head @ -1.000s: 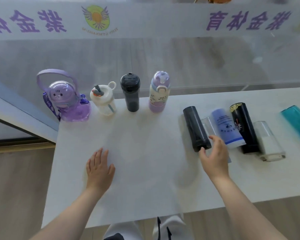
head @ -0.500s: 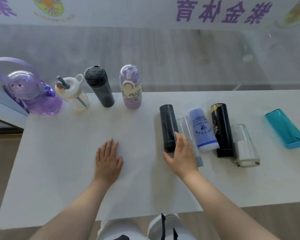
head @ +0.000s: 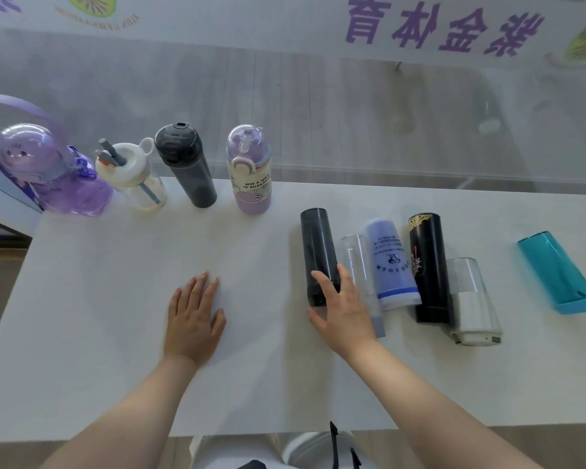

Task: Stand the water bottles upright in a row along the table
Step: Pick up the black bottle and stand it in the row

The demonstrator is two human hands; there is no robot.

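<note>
Four bottles stand upright along the table's far edge: a purple jug, a white straw bottle, a dark grey bottle and a lilac bottle. Several more lie on their sides at the right: a smoky black bottle, a clear one, a pale blue one, a black flask, a clear white-capped one and a teal one. My right hand lies spread over the smoky black bottle's near end, thumb at its left. My left hand rests flat on the table.
The white table ends at a glass wall with purple lettering just behind the standing bottles. Its left edge runs close to the purple jug. The near edge is just in front of my body.
My right hand has shifted left, from the clear bottle onto the near end of the smoky black bottle. My left hand stays flat; the view has panned right.
</note>
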